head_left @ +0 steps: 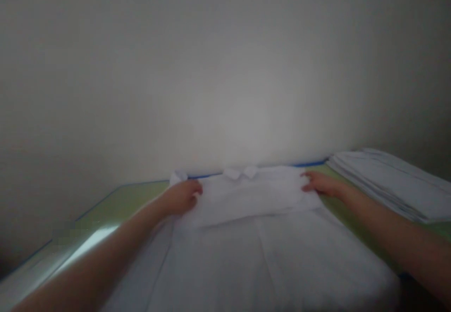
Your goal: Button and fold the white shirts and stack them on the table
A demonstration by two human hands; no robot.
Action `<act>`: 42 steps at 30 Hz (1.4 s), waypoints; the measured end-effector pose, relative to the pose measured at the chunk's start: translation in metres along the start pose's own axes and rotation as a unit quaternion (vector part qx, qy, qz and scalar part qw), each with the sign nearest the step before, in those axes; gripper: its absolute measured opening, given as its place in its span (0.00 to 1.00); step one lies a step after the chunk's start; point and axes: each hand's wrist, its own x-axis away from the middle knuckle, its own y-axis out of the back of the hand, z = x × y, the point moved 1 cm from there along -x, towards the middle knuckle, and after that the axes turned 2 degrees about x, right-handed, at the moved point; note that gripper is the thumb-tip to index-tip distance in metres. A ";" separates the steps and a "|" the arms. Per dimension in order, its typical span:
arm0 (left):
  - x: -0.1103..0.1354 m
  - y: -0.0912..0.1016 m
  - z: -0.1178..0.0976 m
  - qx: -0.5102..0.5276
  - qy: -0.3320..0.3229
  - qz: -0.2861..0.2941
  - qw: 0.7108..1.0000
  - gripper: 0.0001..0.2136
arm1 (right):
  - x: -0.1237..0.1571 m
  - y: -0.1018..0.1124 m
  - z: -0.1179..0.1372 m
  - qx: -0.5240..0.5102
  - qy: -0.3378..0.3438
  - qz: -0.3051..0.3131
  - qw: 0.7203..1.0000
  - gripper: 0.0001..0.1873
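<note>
A white shirt [225, 260] lies spread over the green tabletop, its small pointed collar [232, 174] at the far edge against the wall. Across its upper part runs a folded or doubled band of cloth with a straight lower edge. My left hand [185, 195] has its fingers curled on the cloth at the left shoulder. At the right shoulder, my right hand [317, 183] pinches the fabric between thumb and fingers. The picture is dim and a little blurred, and the lower end of the shirt runs out of view.
To the right is a stack of folded white cloth pieces [394, 178], close to my right forearm. The green tabletop [136, 201] has a blue edge and a bright reflection on the left. A plain grey wall [225, 67] rises directly behind it.
</note>
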 end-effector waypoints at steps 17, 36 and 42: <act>-0.041 -0.053 0.053 0.016 -0.041 -0.001 0.999 0.16 | 0.001 0.017 0.005 0.007 -0.002 -0.023 1.000 0.47; -0.093 -0.033 -0.123 0.401 -0.044 -0.088 0.911 0.22 | -0.005 -0.163 0.073 -0.287 0.189 0.090 0.935 0.32; -0.095 -0.053 -0.115 0.503 -0.012 -0.118 0.856 0.20 | -0.001 -0.156 0.054 -0.261 0.276 0.152 0.913 0.39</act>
